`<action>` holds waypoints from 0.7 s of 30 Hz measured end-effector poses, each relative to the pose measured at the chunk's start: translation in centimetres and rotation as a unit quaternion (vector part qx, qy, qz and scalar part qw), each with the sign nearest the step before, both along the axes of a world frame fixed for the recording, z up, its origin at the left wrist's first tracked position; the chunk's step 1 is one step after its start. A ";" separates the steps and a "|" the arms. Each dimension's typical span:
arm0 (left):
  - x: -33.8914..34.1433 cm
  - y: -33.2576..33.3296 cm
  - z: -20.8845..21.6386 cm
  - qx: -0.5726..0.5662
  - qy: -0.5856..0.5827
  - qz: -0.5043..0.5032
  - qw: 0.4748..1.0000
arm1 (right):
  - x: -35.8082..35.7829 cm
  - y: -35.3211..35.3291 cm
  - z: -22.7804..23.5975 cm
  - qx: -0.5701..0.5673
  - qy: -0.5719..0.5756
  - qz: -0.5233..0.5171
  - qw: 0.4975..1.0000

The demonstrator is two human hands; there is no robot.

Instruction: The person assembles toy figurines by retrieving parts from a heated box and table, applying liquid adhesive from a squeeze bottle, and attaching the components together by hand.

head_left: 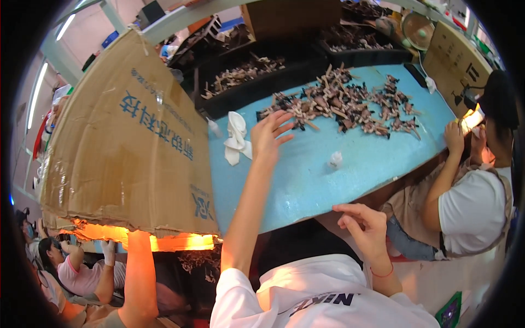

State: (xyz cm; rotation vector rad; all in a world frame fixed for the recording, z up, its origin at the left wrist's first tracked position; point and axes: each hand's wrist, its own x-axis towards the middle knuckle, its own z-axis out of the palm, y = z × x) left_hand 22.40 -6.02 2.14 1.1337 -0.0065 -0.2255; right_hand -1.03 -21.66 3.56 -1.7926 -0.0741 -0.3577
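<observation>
My left hand point(268, 134) reaches over the blue tabletop point(290, 186), its fingers spread, at the left end of a loose pile of small figure-like pieces point(333, 101) in brown, pink and black. Whether its fingertips touch the pile I cannot tell; nothing shows in its grasp. Just beside that hand lies a crumpled white cloth or glove point(236, 139). My right hand point(365, 225) hovers by the table's near edge, index finger stretched out and the others loosely bent, holding nothing I can see. Between pile and near edge sits a small crumpled clear plastic piece point(335, 160).
A tall cardboard panel point(126, 142) walls off the left side. Black trays point(262, 87) with more pieces stand at the back. To the right sits a co-worker point(465, 191) holding something brightly lit, near another cardboard panel point(454, 63). A round fan point(418, 30) stands behind.
</observation>
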 end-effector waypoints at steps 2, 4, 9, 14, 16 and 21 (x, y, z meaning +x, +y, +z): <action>-2.3 1.8 -0.8 0.082 -0.017 0.006 0.996 | 0.6 -0.6 -0.2 -0.018 -0.028 0.024 0.999; -2.9 2.6 -1.4 0.162 -0.038 0.010 0.986 | 1.0 -0.9 -0.3 0.015 0.005 0.023 1.000; -1.9 3.3 -3.4 0.318 -0.124 -0.013 0.940 | 1.7 -0.1 -0.9 0.042 0.043 0.046 0.997; -4.6 3.2 -2.3 0.474 -0.336 0.044 0.812 | 2.1 1.9 -1.9 -0.071 0.014 0.056 0.996; -7.5 3.2 -1.7 0.436 -0.396 0.053 0.806 | 1.8 1.7 -2.9 -0.123 0.000 0.055 0.991; -17.1 7.0 0.0 0.418 -0.585 0.029 0.694 | 1.2 2.2 -3.9 -0.125 0.043 0.065 0.989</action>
